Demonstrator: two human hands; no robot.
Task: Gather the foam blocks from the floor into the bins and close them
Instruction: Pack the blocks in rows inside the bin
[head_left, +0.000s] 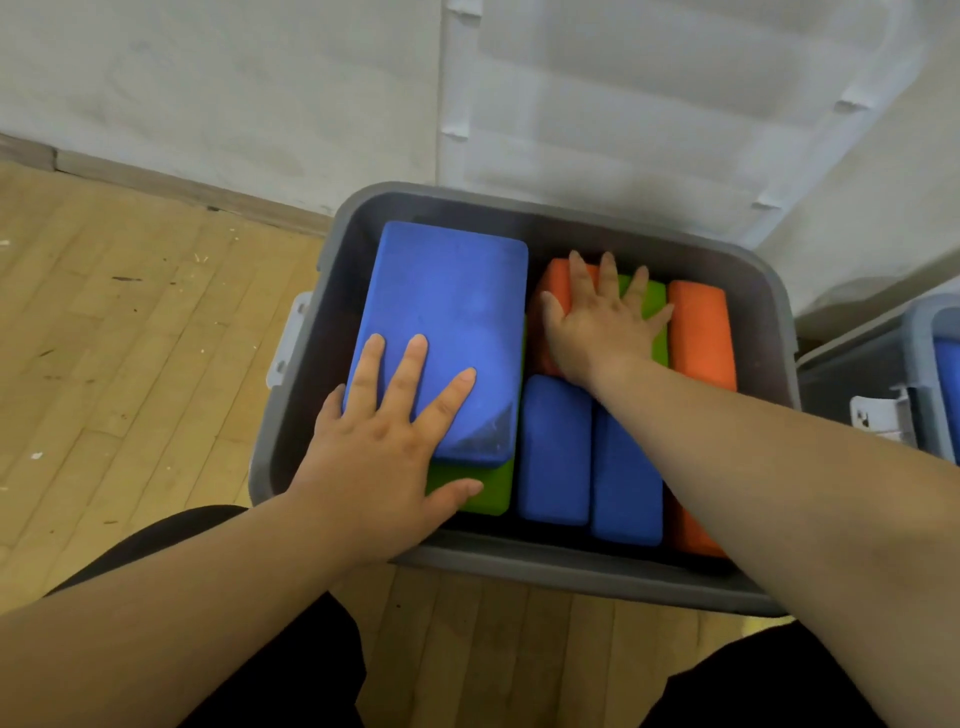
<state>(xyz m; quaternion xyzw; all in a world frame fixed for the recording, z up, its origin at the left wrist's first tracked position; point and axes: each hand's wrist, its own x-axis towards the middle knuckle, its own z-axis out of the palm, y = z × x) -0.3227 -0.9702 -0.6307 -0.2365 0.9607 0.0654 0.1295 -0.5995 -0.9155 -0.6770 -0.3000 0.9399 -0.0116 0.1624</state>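
Foam blocks (553, 447) lie in the bin (519, 566) — its lid (649, 104) upright behind, seemingly another bin (922, 325) to the right.

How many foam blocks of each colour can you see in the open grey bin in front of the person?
Blue blocks: 3
Green blocks: 2
Orange blocks: 3
Total: 8 visible; any blocks hidden underneath are not counted.

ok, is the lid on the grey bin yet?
No, the grey bin is open on top, with the left hand and right hand pressing flat on the foam blocks inside.
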